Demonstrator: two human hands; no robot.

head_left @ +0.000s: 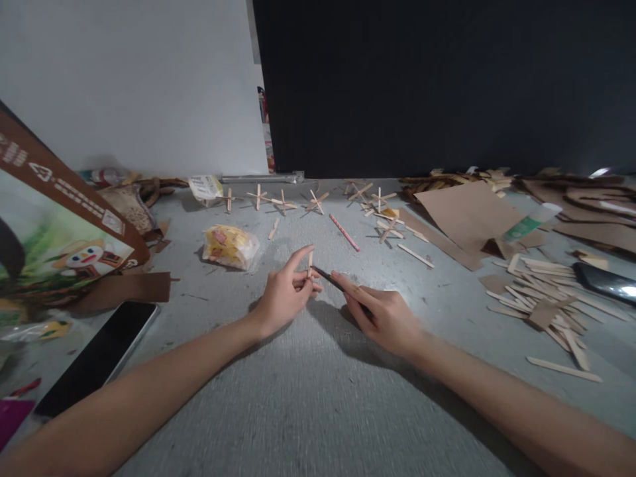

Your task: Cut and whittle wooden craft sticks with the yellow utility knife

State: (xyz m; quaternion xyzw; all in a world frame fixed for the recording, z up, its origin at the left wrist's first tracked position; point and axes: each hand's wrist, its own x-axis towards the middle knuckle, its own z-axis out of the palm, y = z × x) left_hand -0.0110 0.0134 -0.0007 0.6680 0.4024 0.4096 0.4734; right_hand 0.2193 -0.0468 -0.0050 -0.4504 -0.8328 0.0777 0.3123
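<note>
Near the middle of the table, my left hand (284,297) is closed around a short wooden craft stick (311,260) that points upward, its index finger stretched out. My right hand (385,317) grips a slim dark tool (328,277); whether it is a knife or a pen I cannot make out. The tool's tip points at the stick, right beside it, and I cannot tell if they touch. Beyond my hands, several crossed stick pieces (317,201) stand in a row. A pink striped pencil-like rod (344,232) lies in front of them.
A pile of loose craft sticks (541,291) and cardboard pieces (467,215) lie at the right, with a green glue stick (531,222) and a dark shiny object (609,281). At left are a phone (99,354), a printed box (74,218) and a yellow plastic packet (229,247).
</note>
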